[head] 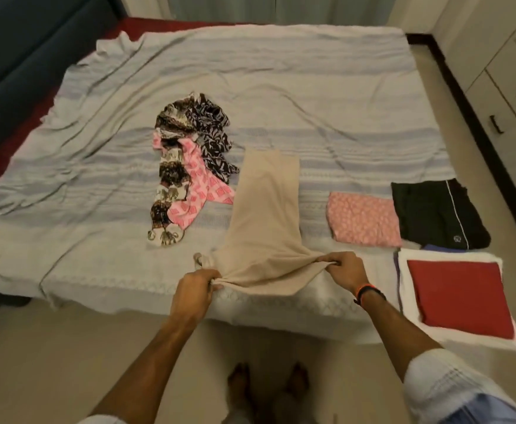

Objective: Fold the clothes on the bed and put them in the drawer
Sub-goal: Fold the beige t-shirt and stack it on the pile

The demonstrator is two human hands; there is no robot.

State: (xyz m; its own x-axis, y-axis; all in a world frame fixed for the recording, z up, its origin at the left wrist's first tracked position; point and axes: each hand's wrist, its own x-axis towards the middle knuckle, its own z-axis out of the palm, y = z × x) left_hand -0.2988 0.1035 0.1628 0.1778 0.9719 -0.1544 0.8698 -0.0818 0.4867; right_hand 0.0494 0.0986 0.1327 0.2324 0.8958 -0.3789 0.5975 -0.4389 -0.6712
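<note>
A beige garment [266,215] lies lengthwise on the bed [97,166], its near end stretched between both hands at the front edge. My left hand [194,290] grips the bunched left corner; my right hand [344,269] grips the right corner. To the left lies an unfolded heap: an elephant-print cloth [169,179], a pink patterned cloth [198,182] and a dark leaf-print cloth [212,133]. On the right sit folded pieces: a pink floral one [362,218], a black one [437,214], and a red one [461,298] on a white one [403,301].
White cabinet drawers [510,111] with dark handles stand along the right wall, past a narrow strip of floor. A dark blue headboard [21,56] runs along the left. My feet [269,384] stand on the tiled floor before the bed's near edge.
</note>
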